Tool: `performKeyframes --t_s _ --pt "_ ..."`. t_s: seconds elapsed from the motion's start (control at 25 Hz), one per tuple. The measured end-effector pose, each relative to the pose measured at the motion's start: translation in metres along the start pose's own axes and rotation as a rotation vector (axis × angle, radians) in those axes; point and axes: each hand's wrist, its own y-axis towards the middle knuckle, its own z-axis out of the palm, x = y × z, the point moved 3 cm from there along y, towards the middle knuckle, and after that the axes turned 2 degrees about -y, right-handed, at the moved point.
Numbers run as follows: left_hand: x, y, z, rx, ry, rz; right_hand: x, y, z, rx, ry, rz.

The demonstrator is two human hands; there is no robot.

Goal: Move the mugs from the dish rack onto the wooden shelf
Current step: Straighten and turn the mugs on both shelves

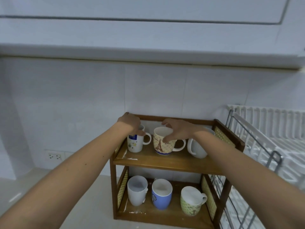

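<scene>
While both hands sit on mugs on the top tier, this reads as the set-down or release step, my judgement.

left hand: left hand (130, 123) draped over the rim of the tall white ceramic mug with blue label and dots (136, 142), fingers curled on it; looks like gripping, mug base on the board.
right hand: right hand (175, 129) clawed round the rim of the cream Eiffel-tower print mug (162, 143), thumb on the near wall; gripping, mug upright on the tier.
where: both on the upper board of the brown two-tier wooden shelf (165, 161); plain white mug (196, 148) just beside on the right, partly hidden by the forearm.
do it well: let go straight up, fingers spread clear of rims; keep handles from knocking, Eiffel handle is near the white mug.
lower tier: white mug (137, 192), blue mug (161, 194), green patterned mug (191, 200), all upright.
around: white wire dish rack (264, 129) at right, touching or just beside the shelf, cannot tell; no mugs visible in the part shown.
in the way: low cabinet underside above, shelf side rail by the right wrist.
progress: likely near done.
</scene>
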Motion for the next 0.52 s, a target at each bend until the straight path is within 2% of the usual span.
performKeyframes --t_s 0.08,0.16,0.24,0.28,0.36,0.44,0.52 --pt "0.001 0.001 0.0 0.0 0.008 -0.03 -0.011 -0.008 -0.024 0.058 -0.02 0.077" --pt "-0.003 0.0 -0.002 -0.038 0.026 -0.02 -0.032 -0.018 -0.051 0.151 -0.235 0.218" --pt "-0.019 0.001 -0.006 -0.137 -0.049 0.097 -0.052 -0.032 -0.058 0.287 -0.343 0.349" --pt "-0.031 0.002 -0.007 -0.154 -0.141 0.176 -0.059 -0.037 -0.055 0.301 -0.28 0.387" --pt "-0.057 0.007 -0.006 -0.104 -0.309 0.269 -0.064 -0.044 -0.05 0.251 -0.14 0.356" --pt "-0.078 0.013 -0.002 -0.034 -0.345 0.283 -0.058 -0.049 -0.049 0.289 -0.094 0.257" --pt "-0.088 0.019 0.002 -0.018 -0.342 0.291 -0.052 -0.052 -0.049 0.33 -0.178 0.146"
